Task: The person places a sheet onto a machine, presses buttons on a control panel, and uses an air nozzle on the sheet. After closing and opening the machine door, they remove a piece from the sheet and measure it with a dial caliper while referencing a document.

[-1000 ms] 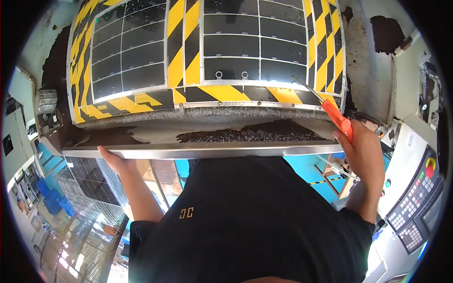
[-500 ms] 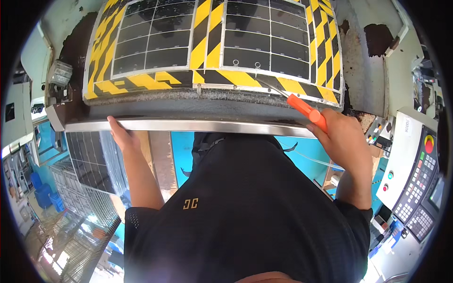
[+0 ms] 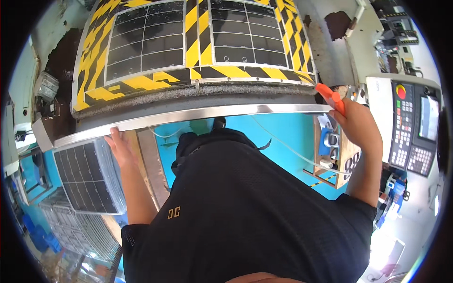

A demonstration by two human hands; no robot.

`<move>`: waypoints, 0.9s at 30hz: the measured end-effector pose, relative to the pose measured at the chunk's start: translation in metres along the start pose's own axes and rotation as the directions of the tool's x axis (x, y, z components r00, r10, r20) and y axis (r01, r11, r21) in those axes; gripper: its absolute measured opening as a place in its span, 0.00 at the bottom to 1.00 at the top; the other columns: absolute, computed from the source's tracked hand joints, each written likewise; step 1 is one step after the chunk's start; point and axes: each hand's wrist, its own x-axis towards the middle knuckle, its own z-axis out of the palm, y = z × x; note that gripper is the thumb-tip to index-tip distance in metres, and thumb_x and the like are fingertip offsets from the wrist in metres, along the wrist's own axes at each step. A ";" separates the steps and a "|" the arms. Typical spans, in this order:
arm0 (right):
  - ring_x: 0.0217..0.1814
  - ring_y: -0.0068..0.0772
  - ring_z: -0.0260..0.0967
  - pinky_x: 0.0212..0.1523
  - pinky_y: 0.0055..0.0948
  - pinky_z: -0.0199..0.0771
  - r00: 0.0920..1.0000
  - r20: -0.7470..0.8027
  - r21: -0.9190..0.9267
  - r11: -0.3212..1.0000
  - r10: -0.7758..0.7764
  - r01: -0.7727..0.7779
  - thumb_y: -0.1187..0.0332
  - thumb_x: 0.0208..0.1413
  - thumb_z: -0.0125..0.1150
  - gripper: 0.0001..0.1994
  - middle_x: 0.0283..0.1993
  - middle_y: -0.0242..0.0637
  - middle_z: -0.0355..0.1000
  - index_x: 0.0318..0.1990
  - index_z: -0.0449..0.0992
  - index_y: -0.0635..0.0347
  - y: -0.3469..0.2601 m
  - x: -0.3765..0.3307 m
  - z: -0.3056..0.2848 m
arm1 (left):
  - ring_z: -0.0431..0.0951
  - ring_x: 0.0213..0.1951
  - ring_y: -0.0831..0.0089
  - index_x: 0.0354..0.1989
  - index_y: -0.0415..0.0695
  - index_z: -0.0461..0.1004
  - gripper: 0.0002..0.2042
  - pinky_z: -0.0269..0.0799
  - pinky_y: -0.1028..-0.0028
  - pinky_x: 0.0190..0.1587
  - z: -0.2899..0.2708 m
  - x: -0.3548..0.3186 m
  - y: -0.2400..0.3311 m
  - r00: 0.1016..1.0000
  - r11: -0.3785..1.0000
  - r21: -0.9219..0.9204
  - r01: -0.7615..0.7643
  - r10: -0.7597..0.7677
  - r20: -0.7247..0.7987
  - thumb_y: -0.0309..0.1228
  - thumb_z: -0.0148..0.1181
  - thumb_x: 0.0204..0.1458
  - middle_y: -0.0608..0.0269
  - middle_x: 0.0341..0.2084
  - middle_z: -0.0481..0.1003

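Note:
My right hand (image 3: 359, 121) is closed round an orange air blow gun (image 3: 331, 98), at the right end of a shiny metal rail (image 3: 198, 114). Its nozzle does not show clearly against the dark corner behind. My left hand (image 3: 121, 147) is at the rail's left part, fingers stretched up and fingertips touching its edge. No object shows in it. Beyond the rail lies a wide panel with black-and-yellow striped tape (image 3: 141, 82) and two dark gridded windows (image 3: 250, 35), its near edge wet or gritty.
A control panel (image 3: 408, 127) with a red knob, keys and a screen stands at the right. Dark gridded sheets (image 3: 82, 179) stack below left, beside metal racks (image 3: 75, 226). A wooden stand (image 3: 347, 158) and a pale hose (image 3: 288, 141) are over the blue floor (image 3: 292, 125).
The blow gun has moved right, from over the striped panel to the rail's right end. My left hand has shifted slightly down the rail. The view has turned, showing more of the control panel.

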 end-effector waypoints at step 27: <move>0.52 0.58 0.75 0.53 0.49 0.73 0.876 -0.172 0.419 0.771 -0.450 0.478 0.51 0.61 0.61 0.24 0.48 0.58 0.76 0.52 0.70 0.64 -0.305 0.195 0.075 | 0.77 0.55 0.54 0.59 0.35 0.72 0.25 0.71 0.63 0.56 -0.208 -0.038 -0.198 0.796 0.524 0.851 -0.026 -0.505 0.335 0.41 0.59 0.58 0.44 0.53 0.77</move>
